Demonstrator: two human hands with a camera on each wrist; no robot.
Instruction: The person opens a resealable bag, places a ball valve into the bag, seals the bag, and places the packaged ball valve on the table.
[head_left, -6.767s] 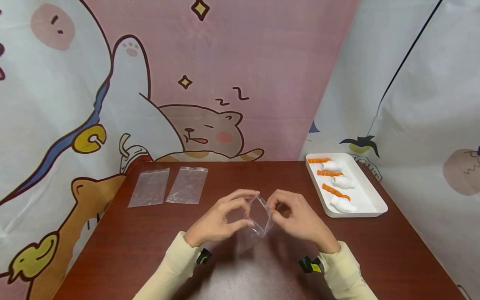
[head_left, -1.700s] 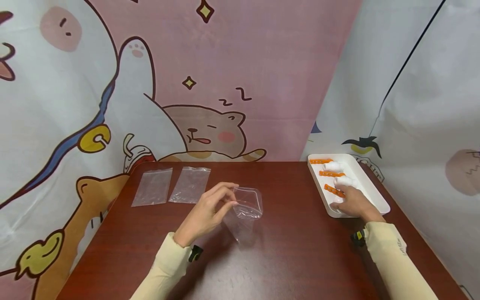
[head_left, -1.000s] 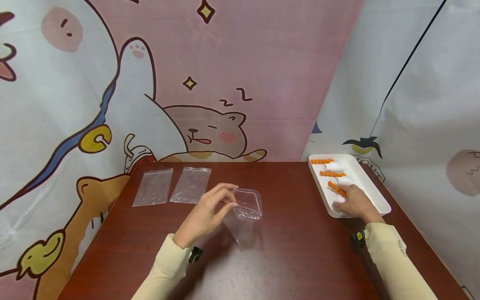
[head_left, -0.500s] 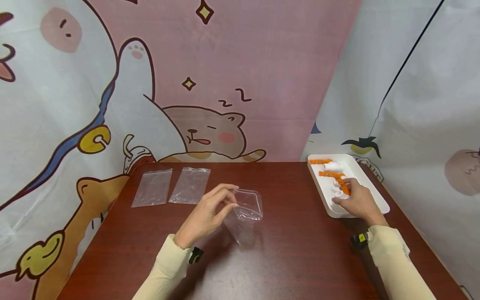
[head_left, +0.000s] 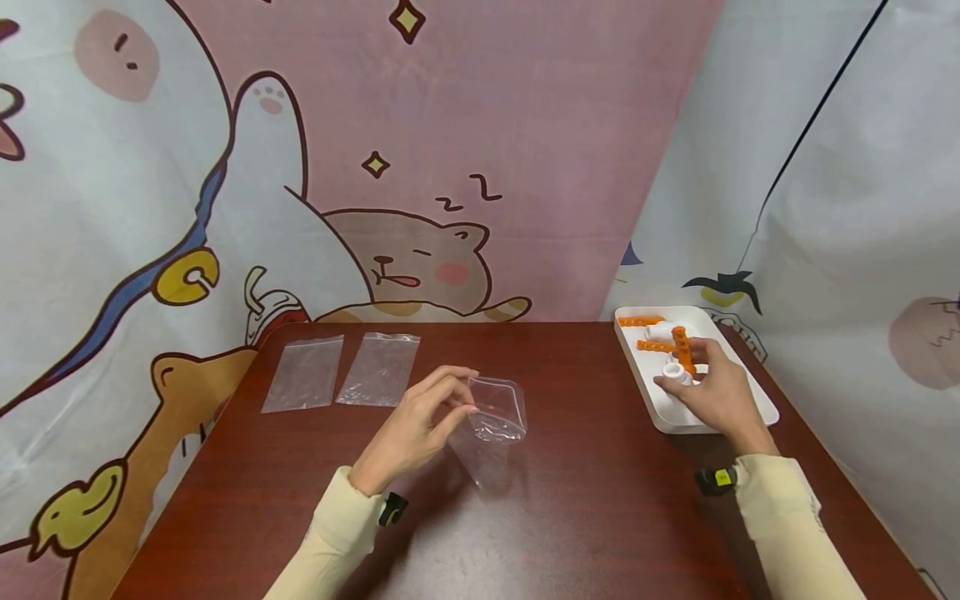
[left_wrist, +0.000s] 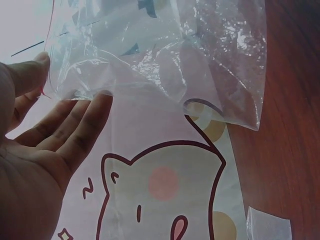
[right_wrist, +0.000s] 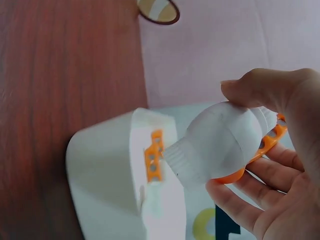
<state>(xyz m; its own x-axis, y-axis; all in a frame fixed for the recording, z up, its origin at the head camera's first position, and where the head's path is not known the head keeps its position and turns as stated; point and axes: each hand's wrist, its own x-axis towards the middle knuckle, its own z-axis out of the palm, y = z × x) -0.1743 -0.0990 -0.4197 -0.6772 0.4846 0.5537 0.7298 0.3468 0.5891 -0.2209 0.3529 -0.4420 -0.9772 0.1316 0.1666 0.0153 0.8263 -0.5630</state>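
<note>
My left hand (head_left: pixel 412 429) pinches the rim of a clear zip bag (head_left: pixel 498 408) between thumb and fingers. The bag's mouth gapes and its body hangs over the table's middle; the left wrist view shows the clear film (left_wrist: pixel 225 50) close up. Above the white tray (head_left: pixel 757 414), my right hand (head_left: pixel 720 392) holds a white bulb-shaped plastic piece (right_wrist: pixel 220 135) with ribbed ends. Together with it, the same hand grips an orange strip with holes (head_left: pixel 682 348), which points upward in the head view. The thumb lies on the white piece; the fingers are behind the strip.
Two flat clear zip bags (head_left: pixel 303 375) lie at the table's back left. Inside the tray are more orange strips (head_left: pixel 655 346) and another white piece (head_left: pixel 660 332), partly covered by my right hand. A printed cloth (head_left: pixel 562 167) hangs behind the table (head_left: pixel 555 517).
My right hand left the bag for the tray, grasped the white piece and orange strip, and lifted them slightly; the strip turned upright. My left hand shifted slightly left, still holding the bag.
</note>
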